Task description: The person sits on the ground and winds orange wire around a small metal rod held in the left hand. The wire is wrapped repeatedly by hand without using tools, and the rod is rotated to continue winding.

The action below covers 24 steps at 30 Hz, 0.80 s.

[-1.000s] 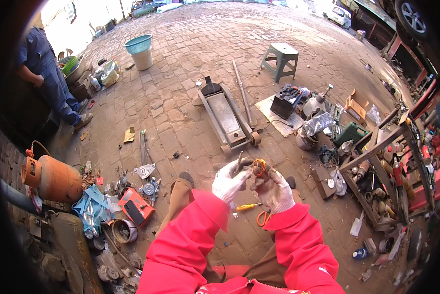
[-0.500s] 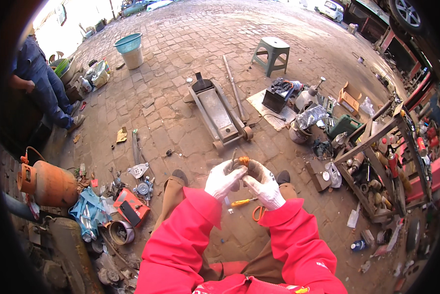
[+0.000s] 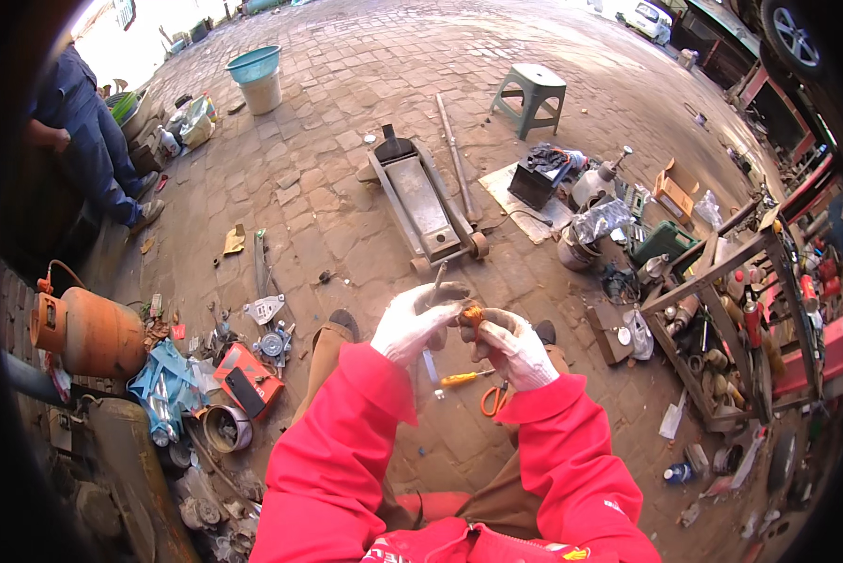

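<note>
Both my hands wear whitish work gloves with dirty fingers, held close together over the paving between my knees. My right hand (image 3: 510, 343) is closed on a small round part wound with copper-orange wire (image 3: 475, 312). In my left hand (image 3: 416, 322) the fingers pinch a thin dark rod (image 3: 437, 280), its upper end sticking up; the lower end is hidden by the glove. Left fingertips come up to the side of the wound part. On the ground below lie a yellow-handled screwdriver (image 3: 461, 379) and orange-handled scissors (image 3: 493, 401).
Ahead stands a trolley jack (image 3: 423, 202), with a long metal bar beside it. To the right are a metal frame (image 3: 712, 281) full of parts and a stool (image 3: 531, 98). An orange gas cylinder (image 3: 102, 328) and a red box (image 3: 250, 380) sit left. Another person stands far left.
My hands have drawn slightly apart, the left one shifting left with the rod. More of the copper-wound part shows in my right fingers. The whole view has shifted a little.
</note>
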{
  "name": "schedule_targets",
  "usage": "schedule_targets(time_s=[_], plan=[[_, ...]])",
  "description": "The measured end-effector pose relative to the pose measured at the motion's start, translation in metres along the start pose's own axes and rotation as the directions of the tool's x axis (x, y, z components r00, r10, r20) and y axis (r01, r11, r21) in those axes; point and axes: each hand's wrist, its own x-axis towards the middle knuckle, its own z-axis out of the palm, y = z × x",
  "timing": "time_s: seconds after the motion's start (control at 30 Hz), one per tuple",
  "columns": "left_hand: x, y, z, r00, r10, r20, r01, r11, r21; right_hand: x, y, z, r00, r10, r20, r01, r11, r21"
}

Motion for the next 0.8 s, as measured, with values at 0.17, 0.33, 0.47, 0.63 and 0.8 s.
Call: schedule_targets(time_s=[0.17, 0.33, 0.47, 0.63, 0.8], plan=[[-0.002, 0.000, -0.001, 1.000, -0.019, -0.010, 0.019, 1.000, -0.017, -0.005, -0.004, 0.003, 0.988, 0.155, -0.024, -0.153, 0.985, 0.075], [-0.001, -0.007, -0.002, 0.997, 0.002, -0.080, -0.007, 0.998, -0.057, -0.007, -0.003, 0.006, 0.991, 0.130, -0.002, -0.130, 0.991, -0.043], [0.001, -0.012, 0.000, 0.985, 0.028, -0.172, -0.044, 0.995, -0.094, -0.005, 0.000, -0.002, 0.987, 0.131, 0.097, -0.138, 0.988, 0.069], [0.006, -0.017, 0.004, 0.957, 0.048, -0.288, -0.077, 0.993, -0.090, 0.003, 0.005, -0.010, 0.992, 0.099, 0.077, -0.109, 0.984, 0.139], [0.008, -0.019, 0.002, 0.961, 0.089, -0.261, -0.125, 0.984, -0.127, 0.005, 0.005, -0.004, 0.991, 0.127, -0.037, -0.126, 0.992, 0.028]])
